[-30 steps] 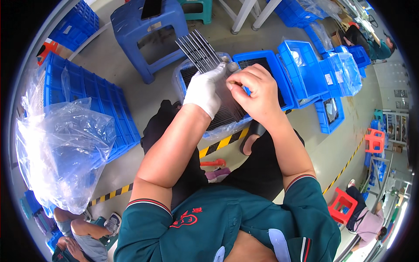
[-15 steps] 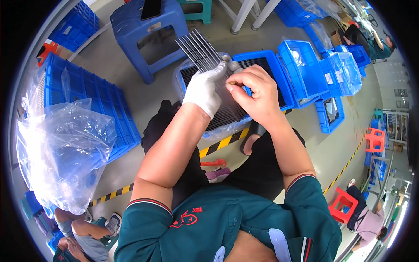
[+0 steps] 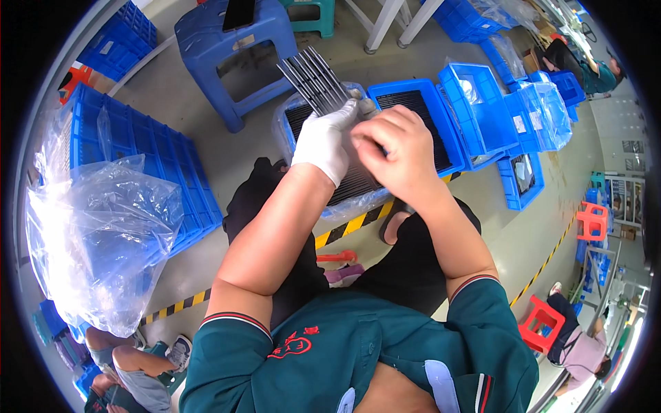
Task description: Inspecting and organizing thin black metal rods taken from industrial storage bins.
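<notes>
My left hand point(image 3: 325, 141), in a white glove, is closed round a bundle of thin dark metal rods point(image 3: 313, 79). The rods' far ends fan out above the glove; their near ends are blurred. Close beside the glove, on its right, is my bare right hand point(image 3: 403, 148). Its fingers are curled with thumb and forefinger drawn together, the tips smeared by motion; anything between them is too blurred to name. Beneath both hands stands a plastic-lined crate point(image 3: 358, 205) holding many similar dark rods. To its right, a blue crate point(image 3: 451, 141) also holds dark rods.
At the left, stacked blue crates point(image 3: 169, 165) are partly covered by clear plastic film point(image 3: 103, 227). A blue stool point(image 3: 234, 34) carries a dark flat object point(image 3: 239, 14). More blue bins point(image 3: 478, 110) stand at the right. Black-and-yellow tape point(image 3: 354, 224) marks the floor. Other people sit or bend farther off.
My right hand's fingertips have shifted slightly left towards the glove and blurred; the small brownish thing they pinched no longer shows clearly. The rods in my left hand have turned slightly.
</notes>
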The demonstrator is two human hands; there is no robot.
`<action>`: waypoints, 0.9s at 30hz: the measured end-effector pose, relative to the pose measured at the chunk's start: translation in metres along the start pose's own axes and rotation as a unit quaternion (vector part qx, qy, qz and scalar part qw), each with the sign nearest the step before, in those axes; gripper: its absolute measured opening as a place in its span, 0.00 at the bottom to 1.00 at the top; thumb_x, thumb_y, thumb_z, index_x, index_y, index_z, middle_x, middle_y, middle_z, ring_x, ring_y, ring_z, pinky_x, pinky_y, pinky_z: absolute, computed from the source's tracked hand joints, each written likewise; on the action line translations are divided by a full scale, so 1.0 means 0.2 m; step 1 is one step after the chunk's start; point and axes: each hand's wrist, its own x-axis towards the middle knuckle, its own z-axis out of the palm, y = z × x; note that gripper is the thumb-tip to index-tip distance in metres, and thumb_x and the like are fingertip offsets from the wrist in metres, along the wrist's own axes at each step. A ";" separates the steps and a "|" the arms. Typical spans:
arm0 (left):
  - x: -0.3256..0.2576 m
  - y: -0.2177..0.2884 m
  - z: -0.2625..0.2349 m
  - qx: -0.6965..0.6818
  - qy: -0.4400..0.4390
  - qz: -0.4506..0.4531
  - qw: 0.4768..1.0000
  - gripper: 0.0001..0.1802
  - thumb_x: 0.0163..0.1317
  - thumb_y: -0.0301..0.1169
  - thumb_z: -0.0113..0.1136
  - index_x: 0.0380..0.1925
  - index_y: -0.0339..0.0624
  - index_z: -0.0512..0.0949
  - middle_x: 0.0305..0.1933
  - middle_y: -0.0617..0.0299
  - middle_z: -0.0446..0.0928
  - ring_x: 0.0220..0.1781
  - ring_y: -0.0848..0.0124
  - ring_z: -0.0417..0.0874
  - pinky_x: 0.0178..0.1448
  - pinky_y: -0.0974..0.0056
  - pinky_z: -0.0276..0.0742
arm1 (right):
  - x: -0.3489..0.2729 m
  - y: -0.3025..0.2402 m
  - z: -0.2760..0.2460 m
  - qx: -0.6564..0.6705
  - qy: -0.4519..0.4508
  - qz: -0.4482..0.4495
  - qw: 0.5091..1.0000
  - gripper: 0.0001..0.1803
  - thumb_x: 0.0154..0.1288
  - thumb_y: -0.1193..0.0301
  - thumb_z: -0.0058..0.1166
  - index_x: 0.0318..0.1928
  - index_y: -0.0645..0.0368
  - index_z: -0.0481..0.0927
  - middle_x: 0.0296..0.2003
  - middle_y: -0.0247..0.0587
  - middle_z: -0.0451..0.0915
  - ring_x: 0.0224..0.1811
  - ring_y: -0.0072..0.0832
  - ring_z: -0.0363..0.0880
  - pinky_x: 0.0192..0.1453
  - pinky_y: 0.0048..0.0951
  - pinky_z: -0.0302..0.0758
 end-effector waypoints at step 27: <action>0.00 0.00 0.01 -0.053 -0.042 -0.044 0.997 0.05 0.68 0.24 0.52 0.41 0.39 0.74 0.38 0.54 0.78 0.43 0.61 0.79 0.50 0.58 0.77 | -0.04 0.01 -0.03 0.130 -0.004 0.112 0.985 0.06 0.50 0.82 0.62 0.31 0.61 0.83 0.28 0.36 0.79 0.31 0.26 0.77 0.35 0.24 0.73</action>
